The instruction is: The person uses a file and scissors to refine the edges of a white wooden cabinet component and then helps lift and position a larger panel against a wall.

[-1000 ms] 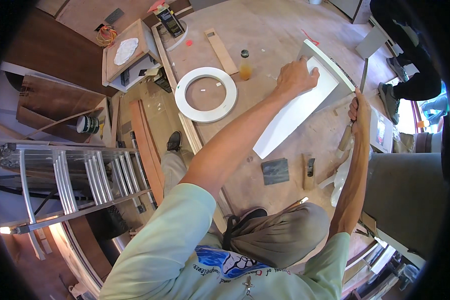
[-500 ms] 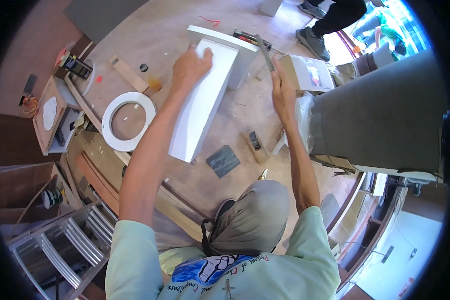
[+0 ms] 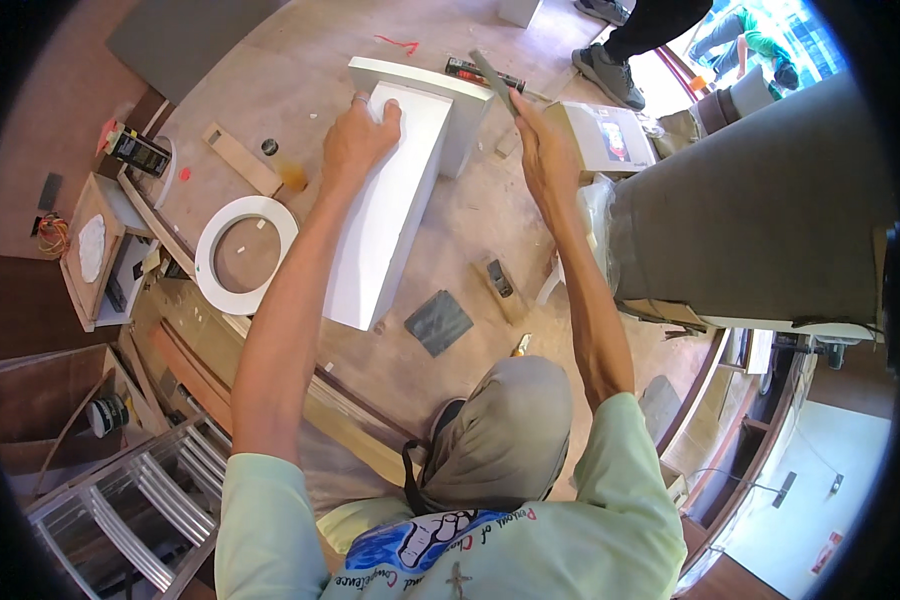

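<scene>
A white T-shaped wooden piece [image 3: 385, 220] stands in front of me, with a long box-like body and a wider end board [image 3: 465, 125] across its far end. My left hand [image 3: 362, 138] grips its far left part, thumb on the top face and fingers curled over the side by the end board. My right hand [image 3: 547, 152] is closed around a flat grey bar [image 3: 494, 78], possibly a file. The bar slants up and left past the right corner of the end board; whether it touches the board I cannot tell.
A wooden hand plane [image 3: 500, 283] and a dark sheet, perhaps sandpaper [image 3: 438, 323], lie near my knee. A white ring [image 3: 208, 262] lies left. Right are a cardboard box [image 3: 582, 135] and a large grey cylinder [image 3: 750, 220]. A metal ladder [image 3: 140, 500] is lower left. Another person's shoe [image 3: 610, 75] is far right.
My right hand and the grey bar have moved farther away and to the left along the end board's corner. My left hand keeps its grip. The whole view has shifted slightly.
</scene>
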Demonstrator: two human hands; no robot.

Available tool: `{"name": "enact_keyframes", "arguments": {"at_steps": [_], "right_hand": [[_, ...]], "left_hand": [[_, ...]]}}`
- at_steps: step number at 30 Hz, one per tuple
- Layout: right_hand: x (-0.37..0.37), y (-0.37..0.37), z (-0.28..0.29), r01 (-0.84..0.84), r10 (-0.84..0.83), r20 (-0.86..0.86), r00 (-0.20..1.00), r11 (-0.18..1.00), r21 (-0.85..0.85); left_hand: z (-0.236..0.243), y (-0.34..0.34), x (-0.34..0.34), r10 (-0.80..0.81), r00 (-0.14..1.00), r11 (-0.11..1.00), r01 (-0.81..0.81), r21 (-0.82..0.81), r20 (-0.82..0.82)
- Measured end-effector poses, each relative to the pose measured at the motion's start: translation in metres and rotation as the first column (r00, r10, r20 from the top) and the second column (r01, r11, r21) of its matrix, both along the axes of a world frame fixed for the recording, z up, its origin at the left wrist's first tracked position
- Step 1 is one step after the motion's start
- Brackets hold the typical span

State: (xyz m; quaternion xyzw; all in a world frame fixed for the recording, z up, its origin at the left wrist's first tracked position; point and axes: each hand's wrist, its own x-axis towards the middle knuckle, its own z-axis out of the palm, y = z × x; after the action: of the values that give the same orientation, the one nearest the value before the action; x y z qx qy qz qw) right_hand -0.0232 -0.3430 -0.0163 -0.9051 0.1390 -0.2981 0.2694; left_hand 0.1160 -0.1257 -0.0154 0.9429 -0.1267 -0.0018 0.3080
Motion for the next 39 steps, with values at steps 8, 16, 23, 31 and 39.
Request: {"name": "enact_keyframes", "arguments": {"at_steps": [8, 16, 23, 31, 39], "right_hand": [[0.023, -0.006, 0.003, -0.014, 0.014, -0.053, 0.999, 1.000, 0.000], [0.018, -0.009, 0.026, 0.005, -0.010, -0.210, 0.978, 1.000, -0.024], [0.013, -0.009, 0.036, -0.042, 0.015, -0.313, 0.950, 0.996, -0.081], [0.022, -0.008, 0.019, -0.045, 0.038, -0.230, 0.972, 0.999, -0.026], [0.037, -0.003, 0.009, -0.072, 0.182, -0.056, 0.982, 0.626, 0.776]], "left_hand": [[-0.001, 0.000, -0.001, -0.009, 1.000, 1.000, 0.009, -0.009, 0.009], [0.000, 0.003, 0.001, -0.017, 1.000, 1.000, 0.017, -0.019, -0.015], [0.000, 0.001, -0.003, -0.010, 1.000, 1.000, 0.009, -0.023, -0.029], [0.006, 0.004, 0.001, -0.021, 0.996, 1.000, 0.019, -0.023, -0.092], [0.002, 0.006, 0.000, -0.030, 0.995, 0.997, 0.023, -0.068, -0.094]]}}
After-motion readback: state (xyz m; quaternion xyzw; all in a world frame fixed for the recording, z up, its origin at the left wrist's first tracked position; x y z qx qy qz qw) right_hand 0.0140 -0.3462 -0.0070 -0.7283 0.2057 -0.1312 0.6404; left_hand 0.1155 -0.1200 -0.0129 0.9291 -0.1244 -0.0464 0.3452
